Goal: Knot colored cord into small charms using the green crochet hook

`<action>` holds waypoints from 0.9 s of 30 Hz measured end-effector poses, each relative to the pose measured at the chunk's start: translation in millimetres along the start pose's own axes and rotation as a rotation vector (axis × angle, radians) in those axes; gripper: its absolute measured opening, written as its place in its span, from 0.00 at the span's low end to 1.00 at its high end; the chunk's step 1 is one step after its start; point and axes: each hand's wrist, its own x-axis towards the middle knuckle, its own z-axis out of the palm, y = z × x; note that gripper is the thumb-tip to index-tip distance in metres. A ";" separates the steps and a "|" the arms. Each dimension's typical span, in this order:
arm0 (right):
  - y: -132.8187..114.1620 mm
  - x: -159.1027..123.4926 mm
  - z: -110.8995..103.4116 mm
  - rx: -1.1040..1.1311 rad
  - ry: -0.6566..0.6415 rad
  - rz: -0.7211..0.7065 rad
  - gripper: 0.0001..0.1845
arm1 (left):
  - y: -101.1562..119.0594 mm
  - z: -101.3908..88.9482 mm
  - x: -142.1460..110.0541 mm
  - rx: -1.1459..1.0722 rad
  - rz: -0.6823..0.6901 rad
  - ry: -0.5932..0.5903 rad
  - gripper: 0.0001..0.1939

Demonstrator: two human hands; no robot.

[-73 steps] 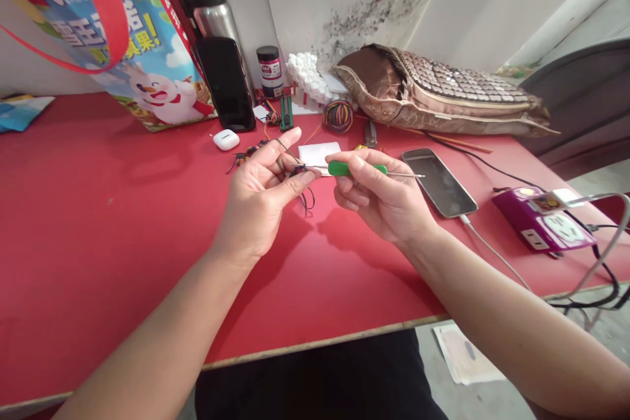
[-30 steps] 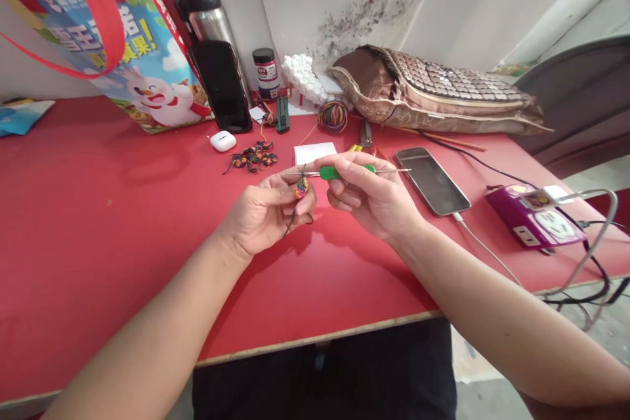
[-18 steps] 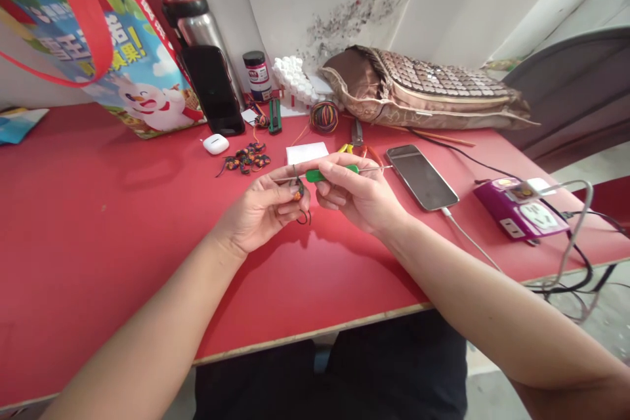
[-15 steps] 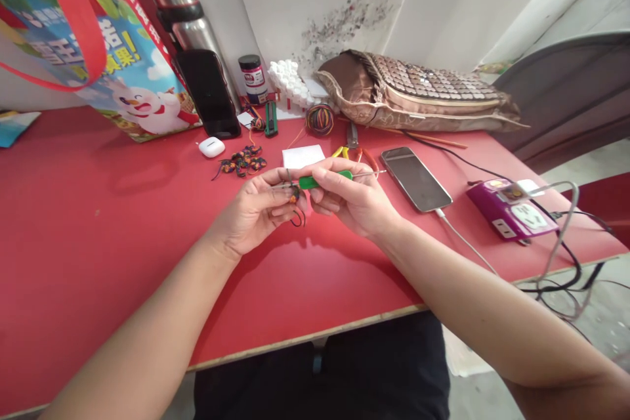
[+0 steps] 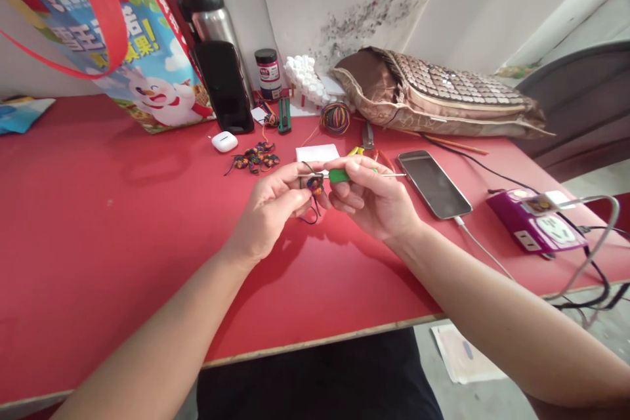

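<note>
Between the thumb and fingers of my left hand [image 5: 273, 207] is a small, dark multicoloured crocheted piece [image 5: 315, 182], with a loose dark yarn end hanging below it. My right hand [image 5: 377, 193] is closed around the green handle of a crochet hook [image 5: 339, 175]. The hook's thin metal shaft reaches left to the crocheted piece, and another thin metal end sticks out to the right past my fingers. Whether the hook tip is through a stitch I cannot make out. Both hands are held close together above the red table [image 5: 315, 289].
Behind my hands lie a white pad [image 5: 317, 152], pliers [image 5: 369, 141], a multicoloured yarn ball [image 5: 335, 118] and a crocheted strand [image 5: 256, 157]. A phone [image 5: 434, 184] and purple power strip [image 5: 536, 220] are at right. A steel flask [image 5: 214, 20] and shopping bag [image 5: 152, 72] stand behind left.
The whole view has shifted, so things appear farther right. My left fingers have opened up somewhat around the crocheted piece, showing more of it. The hook stays in my right hand.
</note>
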 end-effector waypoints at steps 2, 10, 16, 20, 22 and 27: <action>-2.4 0.9 -0.4 -0.009 0.021 -0.001 0.06 | 0.4 1.4 -1.0 -0.010 -0.019 0.007 0.18; -1.7 1.7 -0.2 0.025 -0.006 0.031 0.05 | 1.6 8.3 -2.9 -0.026 -0.026 0.057 0.10; 3.4 2.7 -1.9 -0.009 -0.032 0.028 0.07 | -1.5 8.1 0.0 -0.009 -0.031 0.152 0.06; 3.9 1.9 -0.9 -0.006 -0.053 0.019 0.08 | -2.6 8.0 0.6 0.046 -0.014 0.174 0.08; 3.7 1.8 -0.7 0.008 -0.045 0.016 0.07 | -1.8 8.5 0.5 0.066 0.020 0.191 0.09; 2.4 2.8 -1.2 0.017 0.021 0.018 0.07 | 3.7 11.1 1.1 0.042 0.079 0.217 0.17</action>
